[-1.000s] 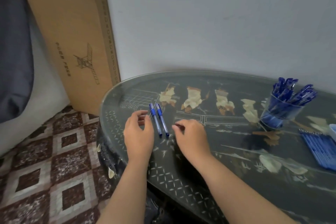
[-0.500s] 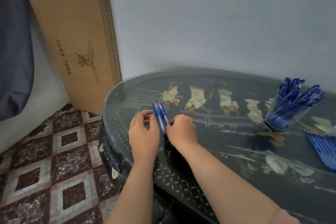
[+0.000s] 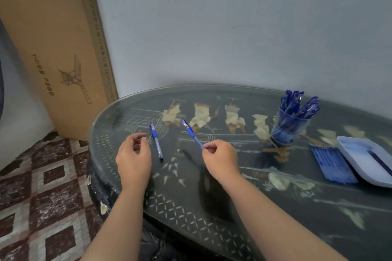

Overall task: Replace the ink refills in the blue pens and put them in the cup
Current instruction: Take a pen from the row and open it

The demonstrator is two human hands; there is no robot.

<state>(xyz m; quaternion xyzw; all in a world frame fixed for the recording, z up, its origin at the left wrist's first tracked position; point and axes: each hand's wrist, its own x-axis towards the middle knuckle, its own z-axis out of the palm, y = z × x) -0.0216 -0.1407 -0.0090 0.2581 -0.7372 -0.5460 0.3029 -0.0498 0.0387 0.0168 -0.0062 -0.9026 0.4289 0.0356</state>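
Right hand (image 3: 220, 159): grip pinches pen (image 3: 192, 134) by tip, left of cup (image 3: 290, 131), likely to unscrew it.
Left hand (image 3: 133, 154): grip loose, empty.

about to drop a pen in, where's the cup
In the head view the cup stands on the right part of the table, just behind and left of the stack of refills.

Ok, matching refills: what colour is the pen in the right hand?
Blue; the pen shows best in head view.
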